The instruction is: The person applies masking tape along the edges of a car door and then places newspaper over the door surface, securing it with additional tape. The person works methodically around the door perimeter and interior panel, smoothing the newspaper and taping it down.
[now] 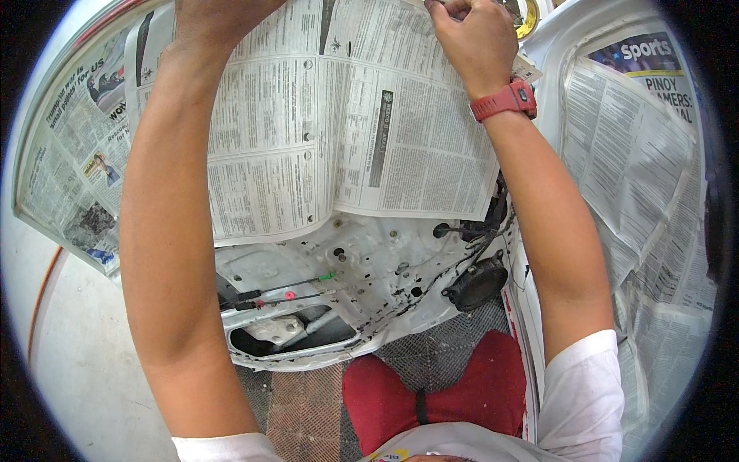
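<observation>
A printed newspaper sheet (277, 131) hangs over the upper part of a bare white car door (362, 266). My left hand (223, 19) is at its upper left, cut off by the top of the picture, so its fingers do not show. At the sheet's upper right, my right hand (479, 38) has its fingers curled and pinched at the paper's top edge. A red watch (504, 101) is on that wrist. Just beyond this hand shows part of a yellow tape roll (528, 18); what holds it is hidden.
More newspaper (77, 162) covers the panel at left, and further sheets (631, 154) cover the body at right. Below the hanging sheet are cables (289, 289), a door opening (292, 331) and a black round speaker (477, 283). An orange hose (42, 304) lies at far left.
</observation>
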A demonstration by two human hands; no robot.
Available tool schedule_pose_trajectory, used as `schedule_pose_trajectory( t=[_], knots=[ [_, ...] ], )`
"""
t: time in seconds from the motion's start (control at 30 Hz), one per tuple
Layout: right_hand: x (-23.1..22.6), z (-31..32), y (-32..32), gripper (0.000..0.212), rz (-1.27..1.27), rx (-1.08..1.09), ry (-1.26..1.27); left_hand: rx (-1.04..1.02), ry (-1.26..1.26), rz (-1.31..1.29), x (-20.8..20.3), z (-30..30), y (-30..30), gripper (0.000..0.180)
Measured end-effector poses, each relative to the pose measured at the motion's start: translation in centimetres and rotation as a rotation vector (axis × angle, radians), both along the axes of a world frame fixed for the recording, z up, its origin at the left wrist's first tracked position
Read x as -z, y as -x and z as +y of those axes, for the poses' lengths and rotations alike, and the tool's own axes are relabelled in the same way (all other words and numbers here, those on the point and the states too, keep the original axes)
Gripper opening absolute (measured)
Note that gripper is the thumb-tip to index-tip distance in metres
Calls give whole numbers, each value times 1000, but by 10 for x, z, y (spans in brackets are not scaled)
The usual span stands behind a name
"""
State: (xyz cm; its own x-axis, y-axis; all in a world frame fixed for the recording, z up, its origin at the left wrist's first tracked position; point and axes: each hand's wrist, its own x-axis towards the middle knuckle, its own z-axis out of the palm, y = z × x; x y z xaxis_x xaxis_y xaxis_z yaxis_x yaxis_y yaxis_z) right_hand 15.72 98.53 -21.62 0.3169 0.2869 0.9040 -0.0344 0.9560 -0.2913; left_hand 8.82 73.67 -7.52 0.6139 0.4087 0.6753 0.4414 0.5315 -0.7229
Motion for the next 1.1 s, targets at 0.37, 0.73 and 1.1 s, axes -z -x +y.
schedule_pose_trajectory(
  t=[0.37,0.73,1.1],
  knots=[
    [0,2,0,25,11,26,-30,-4,103,15,14,49,-9,23],
    [0,5,3,25,52,57,-56,11,116,11,16,51,-7,21],
    [2,4,-1,25,22,37,-45,18,127,2,21,66,-10,19]
  ],
)
